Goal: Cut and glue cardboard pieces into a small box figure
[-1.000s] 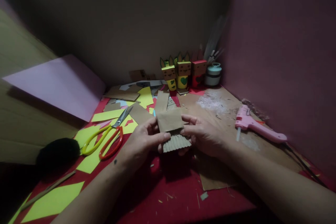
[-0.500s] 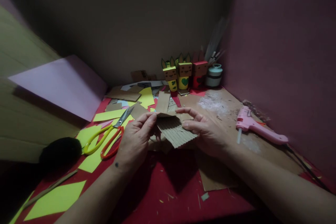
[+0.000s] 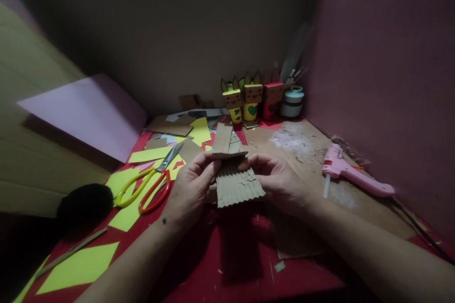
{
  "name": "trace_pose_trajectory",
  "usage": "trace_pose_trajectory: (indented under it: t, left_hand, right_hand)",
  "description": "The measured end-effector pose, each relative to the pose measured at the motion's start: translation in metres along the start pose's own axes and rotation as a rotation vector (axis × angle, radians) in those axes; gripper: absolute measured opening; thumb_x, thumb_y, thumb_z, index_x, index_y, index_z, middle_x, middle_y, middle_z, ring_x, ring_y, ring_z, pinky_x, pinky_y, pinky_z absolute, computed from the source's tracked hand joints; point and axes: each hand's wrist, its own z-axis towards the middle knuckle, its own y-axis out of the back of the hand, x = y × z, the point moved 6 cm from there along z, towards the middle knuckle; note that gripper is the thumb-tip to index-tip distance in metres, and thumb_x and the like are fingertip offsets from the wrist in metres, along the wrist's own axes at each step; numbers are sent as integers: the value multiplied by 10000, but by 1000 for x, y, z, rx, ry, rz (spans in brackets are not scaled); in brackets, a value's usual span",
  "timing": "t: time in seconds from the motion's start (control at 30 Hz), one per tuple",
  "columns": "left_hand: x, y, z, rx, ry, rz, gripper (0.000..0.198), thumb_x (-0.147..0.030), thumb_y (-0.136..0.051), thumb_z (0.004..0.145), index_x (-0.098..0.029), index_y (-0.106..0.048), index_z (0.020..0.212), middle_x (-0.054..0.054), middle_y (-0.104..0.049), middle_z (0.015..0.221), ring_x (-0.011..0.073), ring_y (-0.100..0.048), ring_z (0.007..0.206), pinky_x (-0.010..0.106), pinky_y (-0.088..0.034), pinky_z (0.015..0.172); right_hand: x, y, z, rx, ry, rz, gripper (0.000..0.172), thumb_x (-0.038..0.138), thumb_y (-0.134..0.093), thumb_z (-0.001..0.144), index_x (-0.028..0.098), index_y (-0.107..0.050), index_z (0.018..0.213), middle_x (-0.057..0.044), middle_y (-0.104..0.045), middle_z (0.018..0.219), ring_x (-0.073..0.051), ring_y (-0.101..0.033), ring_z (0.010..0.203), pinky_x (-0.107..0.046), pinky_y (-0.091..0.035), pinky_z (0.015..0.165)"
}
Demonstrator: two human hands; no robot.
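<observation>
Both of my hands hold one piece of brown corrugated cardboard (image 3: 236, 184) above the red table. My left hand (image 3: 190, 189) pinches its top left corner with thumb and fingers closed. My right hand (image 3: 279, 182) grips its top right edge, fingers curled. The ridged inner side of the cardboard faces me and a smooth paper layer stands up along its top edge.
Scissors (image 3: 151, 184) with yellow and orange handles lie left on yellow paper scraps (image 3: 76, 270). A pink glue gun (image 3: 351, 175) lies at the right by the wall. Three paper box figures (image 3: 252, 99) and a jar (image 3: 292, 102) stand at the back. A pink sheet (image 3: 88, 113) leans left.
The cardboard has been turned from its smooth side to its ridged side facing me. My hands have shifted their grip to its top corners and lifted it slightly.
</observation>
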Motion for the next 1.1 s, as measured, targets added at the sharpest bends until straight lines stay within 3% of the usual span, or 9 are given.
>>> trace_pose_trajectory:
  t: [0.13,0.37,0.57,0.7,0.83,1.0,1.1]
  left_hand:
    - [1,0,0,-22,6,-34,323,-348,-759,790,-155,-702,1043,44,-738,827,168,-665,687,251,-539,628]
    - [3,-4,-4,-36,28,-94,326,-308,-746,795,-160,-644,1068,82,-761,945,210,-718,725,300,-585,624]
    - [4,-4,-6,-34,-38,-49,282,-300,-744,801,-176,-639,1033,24,-745,782,135,-628,518,244,-530,504]
    - [-1,-4,-8,-54,-85,8,262,-289,-715,831,-180,-642,1058,24,-755,805,174,-696,624,264,-575,576]
    - [-1,-4,-5,-28,-110,-66,299,-253,-737,815,-170,-637,1084,49,-769,906,197,-731,740,259,-589,625]
    - [5,-8,-2,32,-38,-192,460,-202,-782,765,-176,-607,1190,82,-760,1030,227,-747,801,289,-615,634]
    - [3,-12,-7,25,-39,-180,407,-194,-767,778,-177,-619,1157,91,-758,1055,238,-752,809,301,-623,640]
  right_hand:
    - [1,-5,-3,73,9,-87,215,184,-850,662,209,-717,829,11,-709,771,-127,-659,708,-257,-522,670]
    - [3,-7,-6,22,0,-11,164,295,-796,762,190,-673,794,-4,-715,717,-155,-691,665,-332,-556,724]
    - [-6,-4,-5,-95,-87,67,237,273,-823,674,163,-619,723,-25,-710,672,-171,-684,608,-329,-551,669]
    - [-10,-4,-5,-126,-88,96,294,277,-859,637,159,-594,691,-21,-702,651,-158,-668,566,-302,-548,613]
    - [-10,-3,-4,-119,-44,84,283,309,-849,681,154,-625,757,-18,-717,712,-137,-683,635,-260,-545,651]
    - [-10,-3,-4,-154,-36,11,308,387,-813,714,162,-623,808,-8,-711,689,-127,-676,585,-253,-557,629]
    - [-12,-1,-6,-223,-41,-43,316,390,-803,721,174,-580,781,7,-697,643,-100,-647,525,-208,-529,554]
